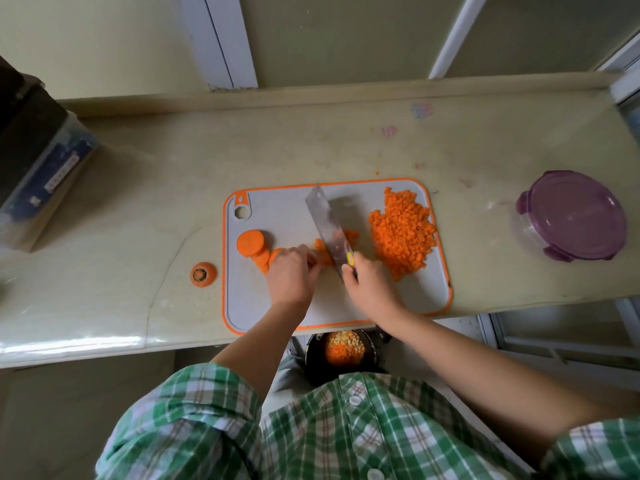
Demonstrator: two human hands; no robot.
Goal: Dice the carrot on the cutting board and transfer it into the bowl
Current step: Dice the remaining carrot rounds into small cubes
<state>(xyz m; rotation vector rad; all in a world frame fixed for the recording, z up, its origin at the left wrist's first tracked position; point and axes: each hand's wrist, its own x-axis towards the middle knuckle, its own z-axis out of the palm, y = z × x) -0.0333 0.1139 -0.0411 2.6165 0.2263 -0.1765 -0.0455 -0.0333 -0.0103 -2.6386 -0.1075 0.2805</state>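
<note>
Head view: right hand [369, 284] grips the knife [329, 230] handle — left hand [290, 273], fingers curled, pins carrot strips [322, 254].

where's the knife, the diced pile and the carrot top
knife [327, 223]: head view, middle of the blade.
diced pile [401, 233]: head view, centre of the heap.
carrot top [203, 274]: head view, by the dark stem scar on its upper face.

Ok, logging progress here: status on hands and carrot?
Left hand holds orange carrot pieces; right hand grips steel cleaver. Diced carrot pile on orange-rimmed grey cutting board, not yet bowled. Nothing obstructing.
</note>
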